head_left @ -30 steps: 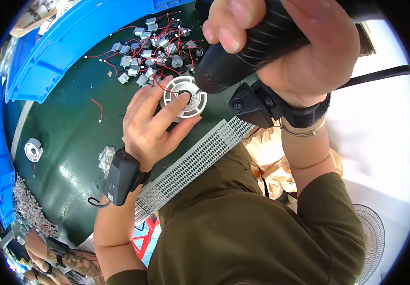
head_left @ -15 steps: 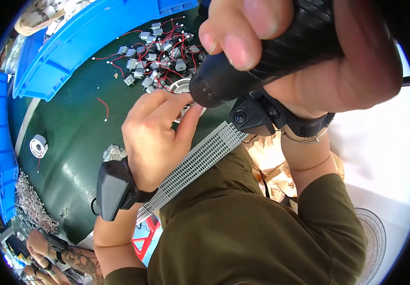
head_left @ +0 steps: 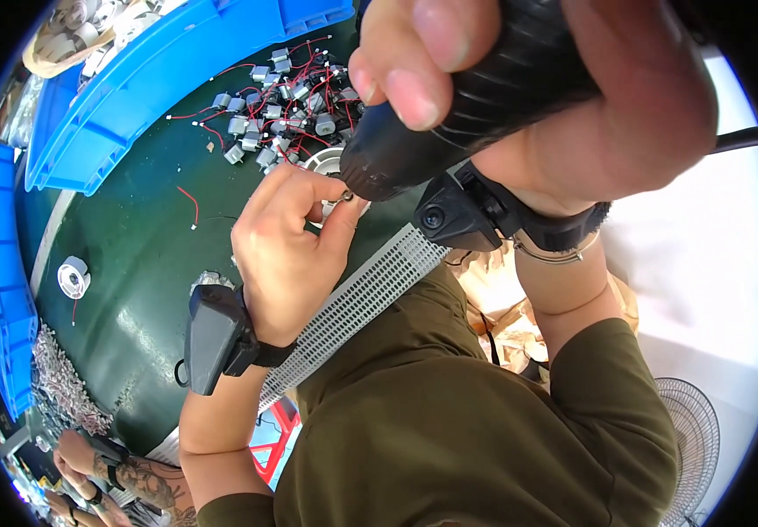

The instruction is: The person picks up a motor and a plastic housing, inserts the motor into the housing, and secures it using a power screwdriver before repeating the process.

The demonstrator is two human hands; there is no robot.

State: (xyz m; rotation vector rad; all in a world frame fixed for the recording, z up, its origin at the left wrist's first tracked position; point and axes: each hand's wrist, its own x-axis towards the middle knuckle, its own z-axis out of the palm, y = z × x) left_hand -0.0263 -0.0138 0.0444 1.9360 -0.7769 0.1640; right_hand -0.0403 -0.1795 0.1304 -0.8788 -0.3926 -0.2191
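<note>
My right hand [head_left: 563, 114] wraps round a black electric screwdriver [head_left: 493, 92], its grip ribbed and its nose pointing down to the left. The tool's tip is hidden. Close beside that nose, the thumb and forefinger of my left hand [head_left: 287, 246] pinch a small metal piece [head_left: 348, 196], too small to make out fully. Under these fingers lies a white round plastic housing [head_left: 324, 161], partly covered by my hand and the screwdriver. Just beyond it, several small silver motors [head_left: 282, 110] with red and black wires are heaped on the green table [head_left: 146, 255].
Blue bins [head_left: 146, 92] line the far and left edges. Another white round housing [head_left: 72, 277] sits at the left, above a pile of small metal parts [head_left: 67, 378]. A perforated strip [head_left: 357, 294] runs along the near edge. Another person's hands [head_left: 76, 452] are at the lower left.
My right hand and the screwdriver have shifted slightly left. The small metal piece between my left fingertips now shows beside the tool's nose. My left hand keeps its pinch.
</note>
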